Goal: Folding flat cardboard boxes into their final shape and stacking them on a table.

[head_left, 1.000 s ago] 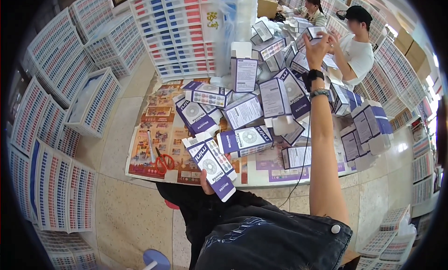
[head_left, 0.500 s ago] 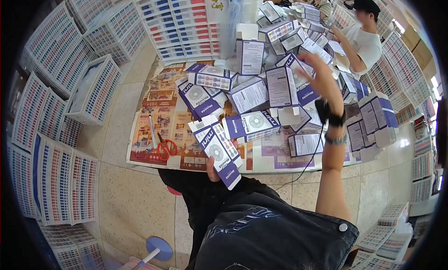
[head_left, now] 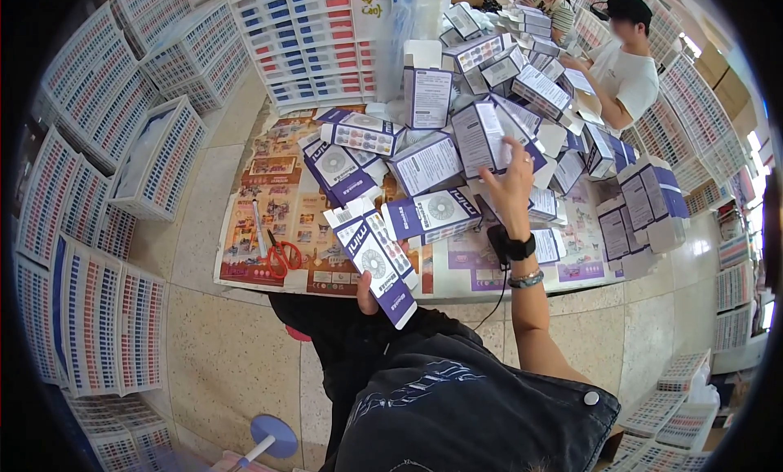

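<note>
My left hand [head_left: 367,295] grips a white and purple carton [head_left: 377,256] at the table's near edge, with its end flaps standing out at the far end. Most of that hand's fingers are hidden behind the carton. Over the pile, my right hand [head_left: 515,183] is open with fingers spread and holds nothing. Its fingertips are beside a tilted purple and white carton [head_left: 479,136]; whether they touch it I cannot tell. Left of the right hand lies another carton [head_left: 432,214] with a round fan-like picture. A carton with a raised flap [head_left: 428,95] stands upright farther back.
Red-handled scissors [head_left: 284,258] and a slim pen-like tool [head_left: 259,226] lie at the table's left. Stacked white crates [head_left: 314,44] rise behind; more crates [head_left: 110,317] line the left floor. A co-worker in white [head_left: 624,77] stands at the far right. A black cable [head_left: 493,305] hangs over the edge.
My right hand has come back toward me and to the left, from the far cartons to the middle of the pile. The left hand still grips its carton.
</note>
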A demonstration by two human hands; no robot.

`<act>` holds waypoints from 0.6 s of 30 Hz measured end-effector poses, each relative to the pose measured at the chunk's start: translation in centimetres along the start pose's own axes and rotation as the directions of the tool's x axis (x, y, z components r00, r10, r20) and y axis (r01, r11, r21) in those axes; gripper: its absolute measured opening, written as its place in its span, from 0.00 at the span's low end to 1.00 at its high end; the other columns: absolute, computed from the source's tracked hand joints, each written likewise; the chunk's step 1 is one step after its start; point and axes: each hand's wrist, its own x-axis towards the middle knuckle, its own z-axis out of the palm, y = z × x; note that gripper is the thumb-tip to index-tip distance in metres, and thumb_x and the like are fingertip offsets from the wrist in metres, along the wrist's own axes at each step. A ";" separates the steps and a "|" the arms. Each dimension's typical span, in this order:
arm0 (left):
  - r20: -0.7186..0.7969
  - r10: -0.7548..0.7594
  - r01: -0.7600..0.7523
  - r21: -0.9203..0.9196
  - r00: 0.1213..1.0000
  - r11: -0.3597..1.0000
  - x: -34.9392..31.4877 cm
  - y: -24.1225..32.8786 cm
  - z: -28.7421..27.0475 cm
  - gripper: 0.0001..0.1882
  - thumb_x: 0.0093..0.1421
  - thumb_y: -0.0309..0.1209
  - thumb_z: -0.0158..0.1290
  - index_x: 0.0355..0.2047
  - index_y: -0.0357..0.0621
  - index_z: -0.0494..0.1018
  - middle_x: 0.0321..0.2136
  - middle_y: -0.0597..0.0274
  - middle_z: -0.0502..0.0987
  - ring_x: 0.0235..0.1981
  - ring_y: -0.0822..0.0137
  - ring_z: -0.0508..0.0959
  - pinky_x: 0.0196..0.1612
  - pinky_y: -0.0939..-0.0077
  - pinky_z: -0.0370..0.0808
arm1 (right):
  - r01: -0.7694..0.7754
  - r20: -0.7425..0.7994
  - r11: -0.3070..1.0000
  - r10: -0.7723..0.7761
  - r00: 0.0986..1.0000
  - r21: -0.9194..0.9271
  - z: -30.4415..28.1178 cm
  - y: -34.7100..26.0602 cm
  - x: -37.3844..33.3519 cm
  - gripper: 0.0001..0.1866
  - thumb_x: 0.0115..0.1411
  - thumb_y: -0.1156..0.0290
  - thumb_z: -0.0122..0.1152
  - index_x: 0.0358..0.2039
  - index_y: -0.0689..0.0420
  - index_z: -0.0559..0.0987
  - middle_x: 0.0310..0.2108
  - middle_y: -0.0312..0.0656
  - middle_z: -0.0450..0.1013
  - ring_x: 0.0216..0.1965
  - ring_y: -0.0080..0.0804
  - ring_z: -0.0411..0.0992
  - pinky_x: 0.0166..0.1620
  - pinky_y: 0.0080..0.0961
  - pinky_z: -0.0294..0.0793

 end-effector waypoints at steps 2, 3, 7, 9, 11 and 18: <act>0.014 -0.008 0.007 0.064 1.000 0.998 -0.1 0.1 0.3 0.49 0.55 0.53 0.45 0.67 0.35 0.38 0.63 0.37 0.53 0.66 0.47 0.55 0.63 0.59 0.59 | 0.082 -0.179 0.964 -0.036 0.983 0.253 -0.8 0.2 1.2 0.34 0.45 0.72 0.71 0.53 0.62 0.67 0.49 0.51 0.68 0.52 0.48 0.65 0.55 0.35 0.63; 0.013 -0.004 0.003 0.064 1.000 0.998 0.0 0.0 0.4 0.49 0.55 0.53 0.45 0.67 0.35 0.39 0.63 0.37 0.54 0.66 0.48 0.55 0.63 0.59 0.59 | 0.086 -0.181 0.963 -0.040 0.983 0.254 -1.5 0.5 2.3 0.34 0.45 0.72 0.71 0.53 0.62 0.67 0.49 0.51 0.68 0.52 0.48 0.65 0.55 0.35 0.63; -0.034 -0.019 0.021 0.068 0.999 0.997 -0.2 0.3 0.8 0.49 0.55 0.53 0.46 0.67 0.36 0.39 0.62 0.38 0.54 0.65 0.49 0.56 0.63 0.60 0.60 | 0.192 -0.371 0.974 -0.134 0.919 0.124 -5.8 -1.3 5.1 0.29 0.48 0.73 0.69 0.52 0.59 0.70 0.48 0.48 0.68 0.49 0.47 0.67 0.53 0.34 0.65; 0.015 0.016 -0.016 -0.009 1.000 1.000 -0.4 0.2 0.9 0.47 0.56 0.47 0.46 0.67 0.35 0.39 0.63 0.40 0.53 0.66 0.50 0.54 0.66 0.62 0.52 | 0.274 -0.327 0.960 -0.242 0.914 0.055 -7.1 -2.7 5.4 0.28 0.48 0.74 0.68 0.51 0.56 0.72 0.47 0.47 0.68 0.46 0.46 0.69 0.50 0.35 0.68; 0.025 0.026 -0.026 -0.004 0.999 1.000 -0.1 -0.1 0.8 0.47 0.56 0.48 0.47 0.67 0.36 0.40 0.63 0.41 0.55 0.66 0.51 0.55 0.65 0.63 0.55 | 0.294 0.090 0.952 -0.301 0.949 0.089 -7.3 -4.9 3.6 0.30 0.46 0.75 0.67 0.53 0.47 0.73 0.45 0.45 0.67 0.41 0.45 0.71 0.43 0.36 0.71; -0.108 0.049 -0.062 -0.116 0.993 0.991 -1.0 -1.2 -0.1 0.46 0.54 0.51 0.48 0.65 0.34 0.46 0.57 0.41 0.61 0.54 0.54 0.71 0.54 0.65 0.71 | 0.387 0.298 0.916 -0.400 0.867 0.102 -6.3 -11.0 -6.1 0.35 0.47 0.77 0.62 0.58 0.39 0.71 0.40 0.45 0.64 0.40 0.42 0.67 0.46 0.39 0.67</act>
